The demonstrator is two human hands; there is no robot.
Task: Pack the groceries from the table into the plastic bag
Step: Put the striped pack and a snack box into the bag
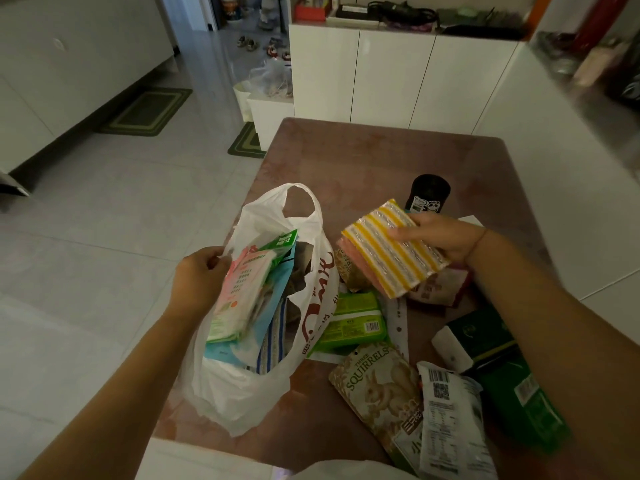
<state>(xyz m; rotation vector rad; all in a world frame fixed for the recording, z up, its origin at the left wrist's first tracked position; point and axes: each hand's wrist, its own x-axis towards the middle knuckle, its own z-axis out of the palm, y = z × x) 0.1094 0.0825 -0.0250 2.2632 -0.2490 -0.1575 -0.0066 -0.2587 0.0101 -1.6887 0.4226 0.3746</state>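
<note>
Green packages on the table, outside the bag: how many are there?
2. A light green pack lies beside the plastic bag; a dark green package lies at the right edge. Others may be hidden.

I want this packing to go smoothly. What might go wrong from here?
1. The white plastic bag sits at the brown table's left edge, bulging past it; more weight could tip it off.
2. Only the left hand holds its mouth open, and boxes already stick out, so the yellow-striped sponge pack in the right hand may catch.
3. The upright black bottle stands just behind that hand and could be knocked.
</note>
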